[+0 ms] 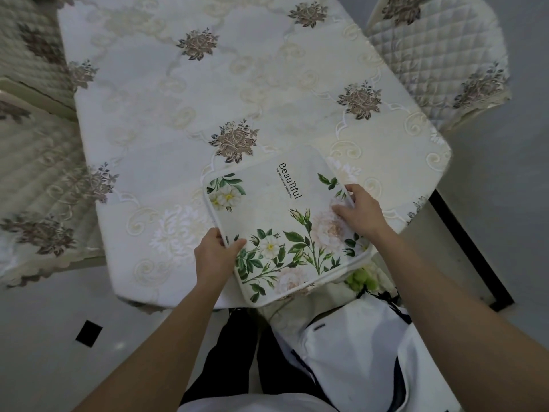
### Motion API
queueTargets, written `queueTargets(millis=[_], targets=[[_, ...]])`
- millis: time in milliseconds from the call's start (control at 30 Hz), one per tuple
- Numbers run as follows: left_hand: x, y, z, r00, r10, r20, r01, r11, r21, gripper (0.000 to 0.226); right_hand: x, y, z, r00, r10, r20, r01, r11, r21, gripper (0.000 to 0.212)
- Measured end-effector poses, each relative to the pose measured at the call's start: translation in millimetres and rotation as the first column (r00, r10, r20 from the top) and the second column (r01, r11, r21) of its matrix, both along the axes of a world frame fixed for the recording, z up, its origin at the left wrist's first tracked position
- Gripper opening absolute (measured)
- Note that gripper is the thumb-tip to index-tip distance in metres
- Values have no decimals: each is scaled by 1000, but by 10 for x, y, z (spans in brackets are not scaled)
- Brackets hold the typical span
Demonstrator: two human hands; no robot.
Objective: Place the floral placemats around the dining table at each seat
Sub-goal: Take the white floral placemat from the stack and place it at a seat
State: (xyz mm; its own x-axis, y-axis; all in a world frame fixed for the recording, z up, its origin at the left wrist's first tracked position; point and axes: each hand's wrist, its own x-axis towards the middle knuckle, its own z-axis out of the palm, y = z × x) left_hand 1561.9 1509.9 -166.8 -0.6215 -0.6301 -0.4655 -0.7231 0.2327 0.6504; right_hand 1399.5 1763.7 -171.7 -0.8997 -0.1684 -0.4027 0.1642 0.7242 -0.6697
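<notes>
A floral placemat (276,212), white with green leaves, pale flowers and the word "Beautiful", lies at the near end of the dining table (184,108), its near corner jutting past the table edge. More placemat edges show stacked beneath it. My left hand (214,252) pinches the mat's left edge, thumb on top. My right hand (361,214) grips the right edge, fingers over the rim.
The table wears a cream embroidered cloth with brown flowers. Quilted covered chairs stand at the left (32,162) and at the far right (439,52). A white cloth and dark trousers show below the mat; grey floor surrounds the table.
</notes>
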Motion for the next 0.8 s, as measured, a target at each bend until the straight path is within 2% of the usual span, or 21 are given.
queueTargets(millis=[700, 800], targets=[[-73, -40, -34, 999, -49, 16, 49, 998, 30, 31, -40, 34, -40, 999, -37, -30, 38, 999, 2, 47], [-69, -80, -9, 993, -105, 59, 107, 993, -45, 40, -67, 33, -76, 999, -24, -24, 25, 998, 52, 43]])
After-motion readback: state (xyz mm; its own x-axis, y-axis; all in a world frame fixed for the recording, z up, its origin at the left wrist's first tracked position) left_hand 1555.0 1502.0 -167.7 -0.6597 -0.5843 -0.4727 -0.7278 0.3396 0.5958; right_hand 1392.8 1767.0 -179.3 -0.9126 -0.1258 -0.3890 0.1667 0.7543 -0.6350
